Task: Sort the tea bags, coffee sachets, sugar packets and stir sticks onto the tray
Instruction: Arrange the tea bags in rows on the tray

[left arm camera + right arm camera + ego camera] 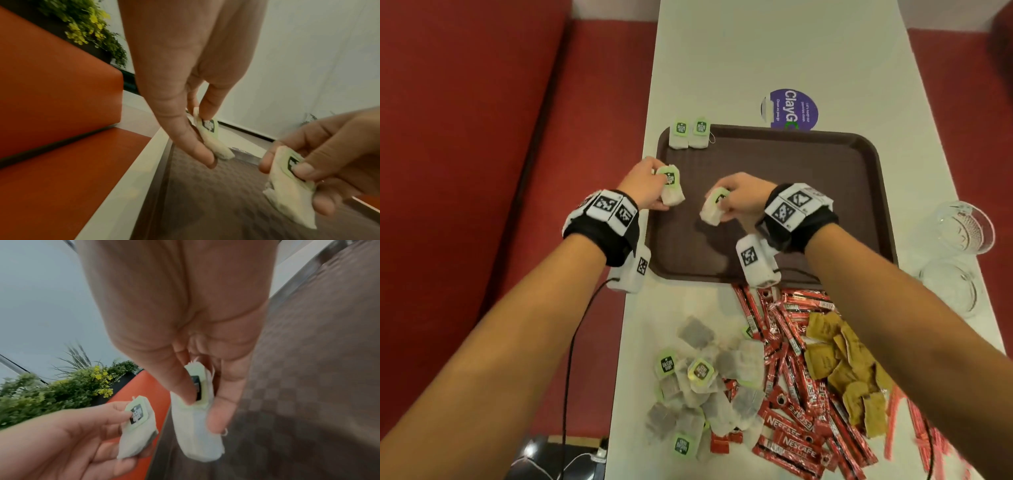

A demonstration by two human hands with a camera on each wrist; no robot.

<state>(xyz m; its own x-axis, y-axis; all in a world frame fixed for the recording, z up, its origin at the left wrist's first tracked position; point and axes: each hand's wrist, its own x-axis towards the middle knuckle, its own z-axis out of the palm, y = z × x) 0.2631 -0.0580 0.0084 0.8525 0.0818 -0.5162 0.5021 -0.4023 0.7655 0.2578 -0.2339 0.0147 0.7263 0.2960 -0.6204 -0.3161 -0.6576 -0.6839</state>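
A dark brown tray (825,178) lies on the white table, and two tea bags (689,133) with green tags sit side by side at its far left corner. My left hand (650,186) pinches a tea bag (671,188) over the tray's left edge; in the left wrist view that tea bag (207,138) sits between thumb and fingers. My right hand (739,198) pinches another tea bag (714,207) above the tray's middle, and the right wrist view shows this tea bag (195,421) under my thumb. Both bags hang just above the tray.
Near me on the table lie heaps of tea bags (698,390), red coffee sachets (791,394), brown sugar packets (846,370) and red stir sticks (914,425). Two clear glasses (959,240) stand at the right. A purple sticker (791,109) lies beyond the tray. Red seats flank the table.
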